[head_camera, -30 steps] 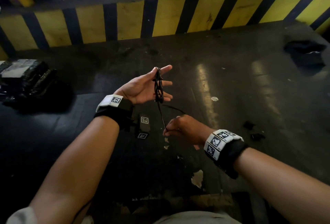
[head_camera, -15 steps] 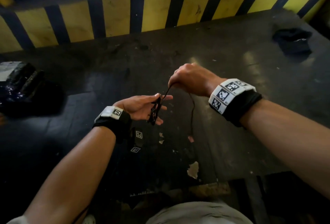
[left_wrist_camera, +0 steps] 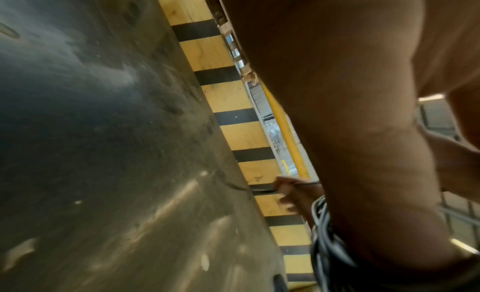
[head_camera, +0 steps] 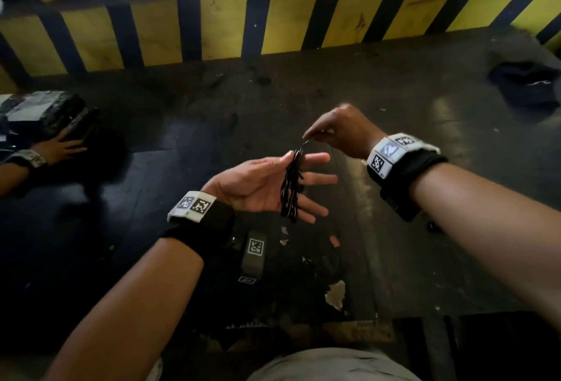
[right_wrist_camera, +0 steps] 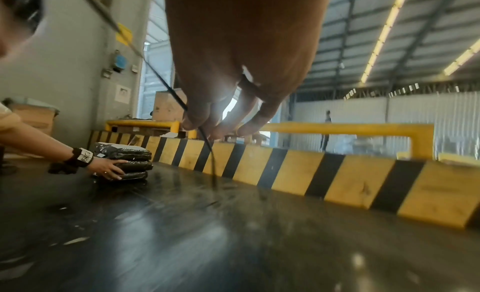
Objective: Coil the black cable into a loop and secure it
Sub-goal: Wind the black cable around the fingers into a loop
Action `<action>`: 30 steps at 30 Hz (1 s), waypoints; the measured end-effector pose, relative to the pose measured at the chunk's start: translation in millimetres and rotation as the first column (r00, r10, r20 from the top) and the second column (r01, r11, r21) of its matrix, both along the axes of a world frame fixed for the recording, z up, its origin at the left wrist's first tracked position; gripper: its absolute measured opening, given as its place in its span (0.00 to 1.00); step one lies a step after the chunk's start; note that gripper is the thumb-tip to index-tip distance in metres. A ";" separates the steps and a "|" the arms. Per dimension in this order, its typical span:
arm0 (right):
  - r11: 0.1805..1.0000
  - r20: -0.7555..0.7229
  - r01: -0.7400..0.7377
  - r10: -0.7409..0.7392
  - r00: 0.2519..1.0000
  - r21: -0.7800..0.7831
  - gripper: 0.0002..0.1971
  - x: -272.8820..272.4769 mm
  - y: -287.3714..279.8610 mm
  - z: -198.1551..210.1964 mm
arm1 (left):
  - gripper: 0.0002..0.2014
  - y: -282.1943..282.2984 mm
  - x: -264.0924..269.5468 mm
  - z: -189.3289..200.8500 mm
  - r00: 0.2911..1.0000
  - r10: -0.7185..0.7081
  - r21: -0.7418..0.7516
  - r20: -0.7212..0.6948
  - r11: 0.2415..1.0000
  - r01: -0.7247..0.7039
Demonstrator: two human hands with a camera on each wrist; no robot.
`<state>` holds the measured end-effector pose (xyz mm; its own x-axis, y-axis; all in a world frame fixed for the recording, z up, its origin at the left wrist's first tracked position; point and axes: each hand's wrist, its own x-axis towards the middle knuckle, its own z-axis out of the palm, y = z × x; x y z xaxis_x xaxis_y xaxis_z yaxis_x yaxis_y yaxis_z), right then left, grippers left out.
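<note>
My left hand (head_camera: 273, 186) is held palm up above the dark table (head_camera: 409, 259) with its fingers straight. The black cable (head_camera: 292, 188) is wound around those fingers as a tight coil, and the thumb pins the coil's top against the forefinger. My right hand (head_camera: 308, 137) hovers just beyond the left fingertips and pinches the cable's free strand. In the right wrist view the thin cable (right_wrist_camera: 207, 148) passes through the pinching fingertips (right_wrist_camera: 189, 124) and hangs toward the table. The left wrist view shows the coil (left_wrist_camera: 322, 235) under my palm.
Another person's hand (head_camera: 57, 150) rests on a stack of black wrapped packages (head_camera: 45, 113) at the far left. A black cloth (head_camera: 528, 83) lies at the far right. A yellow and black striped barrier (head_camera: 288, 22) closes the table's far edge. A tagged grey device (head_camera: 255, 254) lies below my left wrist.
My right hand carried the strand from below the left hand up and over it, ending just past the fingertips. The trailing slack has shortened. Another person's hand appeared at the left.
</note>
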<state>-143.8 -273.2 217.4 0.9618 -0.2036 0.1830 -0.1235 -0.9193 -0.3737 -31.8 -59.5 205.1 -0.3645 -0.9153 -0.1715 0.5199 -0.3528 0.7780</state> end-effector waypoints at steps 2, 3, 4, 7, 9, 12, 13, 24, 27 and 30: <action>0.995 0.029 0.013 -0.017 0.999 0.103 0.09 -4.3 11.3 -20.9 | 0.25 -5.1 5.2 13.7 1.000 0.014 -0.064 -0.017 0.998 -0.015; 0.987 0.026 0.023 -0.027 0.999 0.160 0.09 -8.1 19.3 -28.4 | 0.24 -7.7 8.3 18.9 1.000 0.020 -0.086 -0.022 0.996 -0.021; 0.977 0.012 0.025 -0.028 1.000 0.214 0.09 -12.4 27.5 -34.7 | 0.24 -10.0 11.6 23.3 0.999 0.029 -0.105 -0.028 0.994 -0.032; 0.972 -0.042 0.014 -0.004 0.999 0.234 0.06 -19.5 52.6 -53.1 | 0.23 -16.7 21.1 30.1 0.997 0.064 -0.144 -0.046 0.987 -0.070; 0.972 -0.020 -0.039 0.044 0.999 0.231 0.09 -21.1 63.8 -67.0 | 0.23 -20.7 26.4 29.9 0.996 0.083 -0.161 -0.038 0.983 -0.088; 0.965 -0.053 -0.076 0.092 0.994 0.251 0.07 -26.2 74.8 -79.5 | 0.24 -28.9 35.2 25.6 0.992 0.116 -0.163 -0.041 0.979 -0.121; 0.965 -0.067 -0.086 0.105 0.992 0.247 0.07 -28.0 79.0 -79.6 | 0.24 -31.4 38.3 23.3 0.989 0.140 -0.145 -0.039 0.979 -0.145; 0.982 -0.231 -0.160 0.180 0.956 0.102 0.11 -31.4 90.3 -67.8 | 0.24 -35.2 61.4 -25.6 0.917 0.357 0.107 0.180 0.919 -0.379; 0.982 -0.337 -0.186 0.177 0.925 0.005 0.11 -31.4 84.0 -48.2 | 0.22 -29.9 63.6 -46.3 0.901 0.326 0.197 0.288 0.900 -0.388; 0.966 -0.366 -0.236 0.182 0.913 -0.109 0.11 -20.9 71.1 -32.0 | 0.23 -25.6 59.3 -65.6 0.903 0.280 0.245 0.327 0.897 -0.368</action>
